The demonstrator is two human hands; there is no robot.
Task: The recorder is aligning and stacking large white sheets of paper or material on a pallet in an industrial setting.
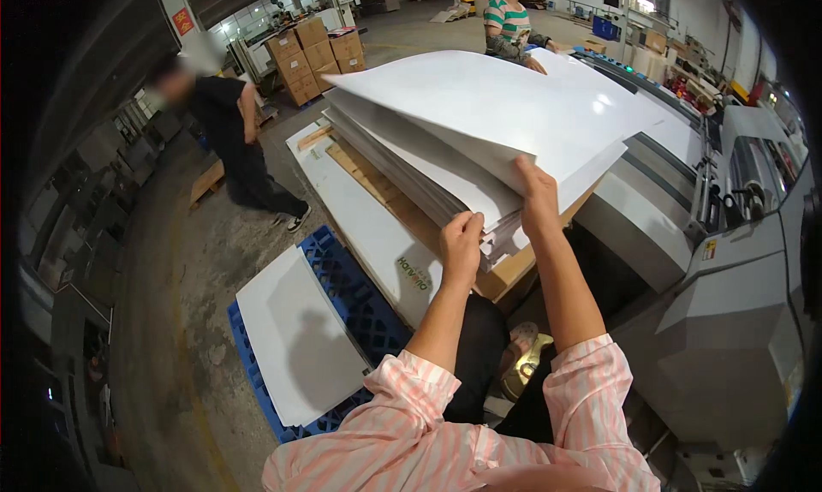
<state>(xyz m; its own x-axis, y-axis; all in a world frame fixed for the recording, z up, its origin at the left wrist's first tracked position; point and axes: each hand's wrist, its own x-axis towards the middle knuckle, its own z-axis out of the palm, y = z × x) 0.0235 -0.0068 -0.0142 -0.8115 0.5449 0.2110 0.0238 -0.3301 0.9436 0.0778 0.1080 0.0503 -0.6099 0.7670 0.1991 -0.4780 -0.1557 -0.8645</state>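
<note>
A tall stack of large white sheets (411,165) lies in front of me on a wooden pallet. My right hand (538,194) grips the near edge of the top white sheet (488,94), thumb on its upper face. That sheet is raised and bowed, with a gap below its left side. Lower and to the left, my left hand (462,242) is closed at the near corner of the stack, its fingers pinching sheet edges there. How many sheets either hand has hold of is hidden.
A blue plastic pallet (321,252) with a white sheet (295,338) sits at lower left. A long white board (377,248) lies beside the stack. A grey machine (728,312) stands close on the right. One person (227,137) is at left, another (509,29) beyond the stack.
</note>
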